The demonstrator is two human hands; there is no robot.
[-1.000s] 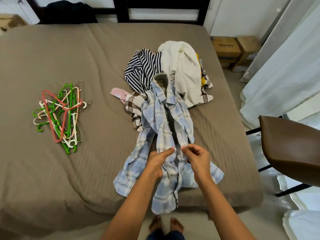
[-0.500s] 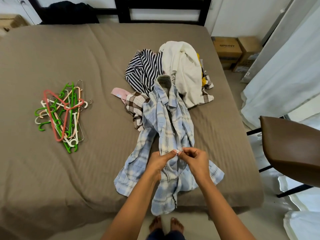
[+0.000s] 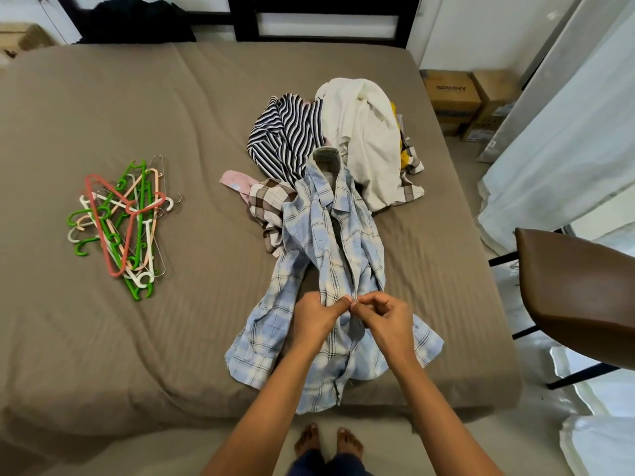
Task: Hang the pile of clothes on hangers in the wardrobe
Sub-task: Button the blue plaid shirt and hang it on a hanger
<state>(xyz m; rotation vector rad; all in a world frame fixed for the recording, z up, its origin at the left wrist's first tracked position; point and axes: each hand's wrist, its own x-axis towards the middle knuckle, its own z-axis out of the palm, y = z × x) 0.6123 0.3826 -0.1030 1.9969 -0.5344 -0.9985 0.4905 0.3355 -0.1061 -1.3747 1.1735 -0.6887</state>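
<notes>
1. On the brown bed (image 3: 154,115), seen from the head view, a blue plaid shirt (image 3: 330,242) is laid flat at the near edge, its collar touching the pile of clothes (image 3: 357,132).
2. Its front edges are pinched at mid-placket by the left hand (image 3: 314,316) and right hand (image 3: 386,317), each grip clamped on the fabric.
3. Coloured hangers (image 3: 120,221) are heaped well apart to the left.

Word "SPINNY" in dark letters on side of brown cardboard box (image 3: 450,91), on floor past far right corner of bed. Small stickers on next box (image 3: 493,97) too blurry to read.
</notes>
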